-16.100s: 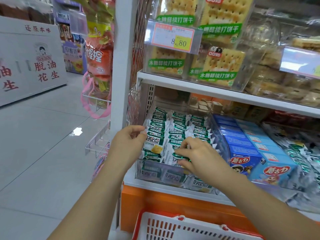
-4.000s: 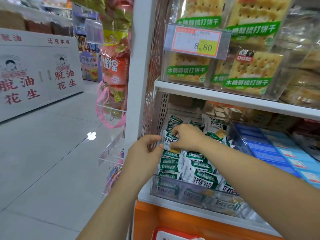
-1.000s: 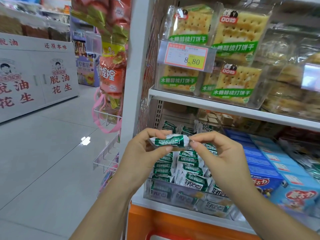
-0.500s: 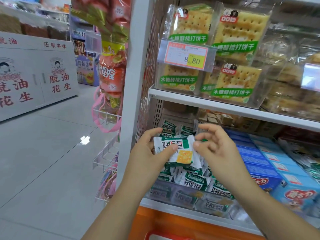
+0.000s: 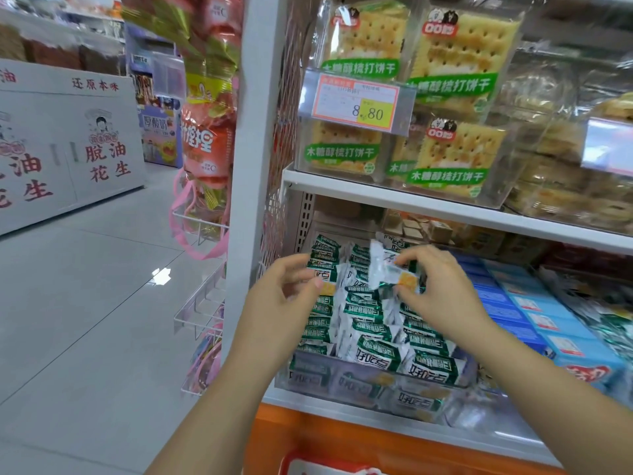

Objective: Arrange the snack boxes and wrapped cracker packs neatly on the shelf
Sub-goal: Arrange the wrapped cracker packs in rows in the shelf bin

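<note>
— Where is the cracker pack (image 5: 390,269) held?
— It is pinched by the right hand (image 5: 442,289) above the rows (image 5: 370,323) in the clear bin (image 5: 342,382). The left hand (image 5: 277,299) is held loosely spread alongside.

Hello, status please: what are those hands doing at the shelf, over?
Right hand pinches one wrapped cracker pack above the clear bin. Left hand empty beside it. Nothing blocks the bin.

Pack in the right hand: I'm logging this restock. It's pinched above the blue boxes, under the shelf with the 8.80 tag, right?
Not the blue boxes. In the head view the right hand pinches the pack above the bin of green packs; the blue boxes lie to its right. It is under the shelf with the 8.80 tag.
</note>
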A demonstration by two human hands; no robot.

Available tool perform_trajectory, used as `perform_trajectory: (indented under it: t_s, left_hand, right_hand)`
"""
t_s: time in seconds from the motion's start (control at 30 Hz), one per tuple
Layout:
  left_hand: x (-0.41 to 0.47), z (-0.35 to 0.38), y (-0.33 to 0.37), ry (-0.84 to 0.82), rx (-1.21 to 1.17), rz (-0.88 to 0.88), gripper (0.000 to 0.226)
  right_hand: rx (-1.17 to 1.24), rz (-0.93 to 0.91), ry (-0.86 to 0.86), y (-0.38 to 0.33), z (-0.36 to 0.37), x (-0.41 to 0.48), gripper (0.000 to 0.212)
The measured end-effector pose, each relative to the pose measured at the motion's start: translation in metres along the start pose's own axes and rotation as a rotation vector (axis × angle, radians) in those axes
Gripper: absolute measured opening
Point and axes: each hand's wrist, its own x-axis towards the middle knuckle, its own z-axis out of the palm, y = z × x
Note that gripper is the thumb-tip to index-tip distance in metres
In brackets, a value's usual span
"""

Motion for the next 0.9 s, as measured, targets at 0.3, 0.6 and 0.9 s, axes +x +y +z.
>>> perform_trajectory:
  t_s: [0.3, 0.6, 0.9]
  left_hand:
    - [0.009, -0.004, -0.014, 0.038, 0.168, -0.07, 0.037]
    - [0.014, -0.007, -0.016, 0.038, 0.095, -0.139, 0.035]
    - [0.016, -0.009, -0.021, 0.049, 0.071, -0.116, 0.03]
  right_hand:
    - [-0.363, 0.097, -0.08, 0.038, 0.015, 0.036, 0.027]
    - [-0.143, 0.031, -0.099, 0.0, 0.012, 0.044, 0.025]
    - [-0.31, -0.081, -0.494, -0.046, 0.09, 0.092, 0.054]
